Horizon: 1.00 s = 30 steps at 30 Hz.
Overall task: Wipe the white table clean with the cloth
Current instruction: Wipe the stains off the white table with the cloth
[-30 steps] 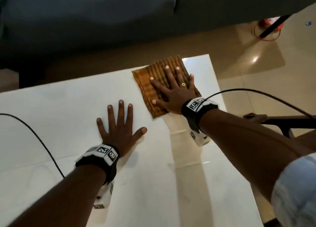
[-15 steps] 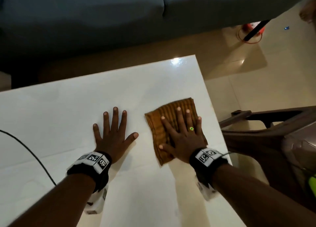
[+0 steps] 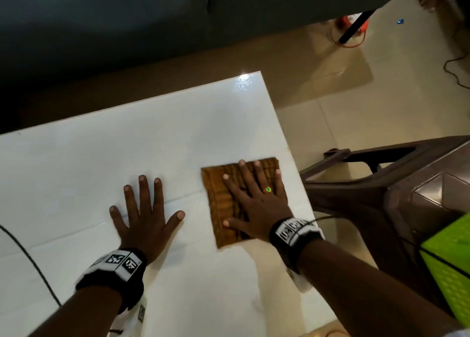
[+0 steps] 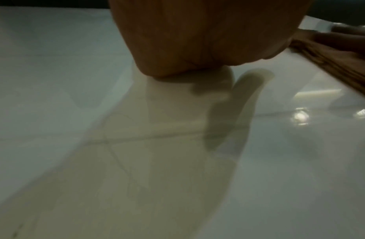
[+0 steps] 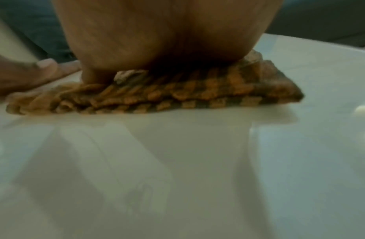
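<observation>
A folded orange-brown checked cloth (image 3: 221,204) lies flat on the glossy white table (image 3: 127,146), close to its right edge. My right hand (image 3: 254,197) presses on it with straight, spread fingers and a green ring. In the right wrist view the heel of that hand sits on the cloth (image 5: 177,95). My left hand (image 3: 145,217) lies palm down on the bare table, left of the cloth, fingers spread. The left wrist view shows the palm (image 4: 198,40) on the table and the cloth's edge (image 4: 331,61) at the right.
A dark brown plastic chair (image 3: 381,192) stands just off the table's right edge. A grey sofa (image 3: 127,19) runs along the far side. A black cable (image 3: 33,263) crosses the table's left part. A lime-green object (image 3: 450,265) sits at the right.
My right hand has slid the cloth from the table's far right corner toward me along the right edge. The left hand has stayed flat on the table.
</observation>
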### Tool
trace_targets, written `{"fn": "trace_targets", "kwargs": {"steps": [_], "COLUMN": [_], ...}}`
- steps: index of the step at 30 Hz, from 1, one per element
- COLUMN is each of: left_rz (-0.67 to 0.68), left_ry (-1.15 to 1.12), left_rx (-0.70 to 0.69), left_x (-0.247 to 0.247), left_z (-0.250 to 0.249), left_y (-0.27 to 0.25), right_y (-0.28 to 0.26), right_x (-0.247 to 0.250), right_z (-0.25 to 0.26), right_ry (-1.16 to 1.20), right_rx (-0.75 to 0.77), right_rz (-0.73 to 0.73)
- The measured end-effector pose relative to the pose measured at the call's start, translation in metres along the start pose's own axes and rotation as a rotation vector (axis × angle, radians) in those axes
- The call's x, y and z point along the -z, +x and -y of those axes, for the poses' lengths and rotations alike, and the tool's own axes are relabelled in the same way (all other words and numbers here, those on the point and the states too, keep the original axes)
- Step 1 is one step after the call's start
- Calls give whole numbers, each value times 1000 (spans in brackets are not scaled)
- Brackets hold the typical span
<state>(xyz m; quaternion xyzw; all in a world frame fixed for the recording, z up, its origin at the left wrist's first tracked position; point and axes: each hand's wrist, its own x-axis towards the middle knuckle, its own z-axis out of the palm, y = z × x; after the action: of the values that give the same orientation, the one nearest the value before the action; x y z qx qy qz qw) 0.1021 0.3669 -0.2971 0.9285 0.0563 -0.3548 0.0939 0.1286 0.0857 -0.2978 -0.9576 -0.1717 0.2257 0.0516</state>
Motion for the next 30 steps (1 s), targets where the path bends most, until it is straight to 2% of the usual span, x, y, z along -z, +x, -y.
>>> {"fn": "trace_targets", "kwargs": {"steps": [3, 6, 8, 11, 15, 20, 22, 25, 30], "left_rz": [31, 45, 65, 67, 80, 65, 55, -3, -54], "left_ry": [5, 2, 6, 1, -2, -26, -36, -19, -34], "left_rx": [11, 25, 15, 11, 14, 12, 15, 23, -11], "left_x": [4, 6, 7, 7, 9, 9, 9, 8, -2], "left_z": [-1, -1, 0, 0, -3, -4, -2, 2, 5], "left_y": [0, 0, 0, 0, 0, -1, 1, 3, 4], "right_y": [-46, -48, -19, 60, 170, 224, 220, 184, 55], "right_x": [-18, -19, -5, 28, 81, 113, 109, 91, 38], "right_z": [-10, -13, -13, -18, -34, -48, -50, -53, -59], "right_ry": [-6, 8, 32, 66, -40, -97, -90, -61, -53], "right_rx": [-5, -34, -65, -126, -61, -39, -13, 11, 35], "right_rz": [9, 36, 37, 61, 79, 120, 105, 81, 76]}}
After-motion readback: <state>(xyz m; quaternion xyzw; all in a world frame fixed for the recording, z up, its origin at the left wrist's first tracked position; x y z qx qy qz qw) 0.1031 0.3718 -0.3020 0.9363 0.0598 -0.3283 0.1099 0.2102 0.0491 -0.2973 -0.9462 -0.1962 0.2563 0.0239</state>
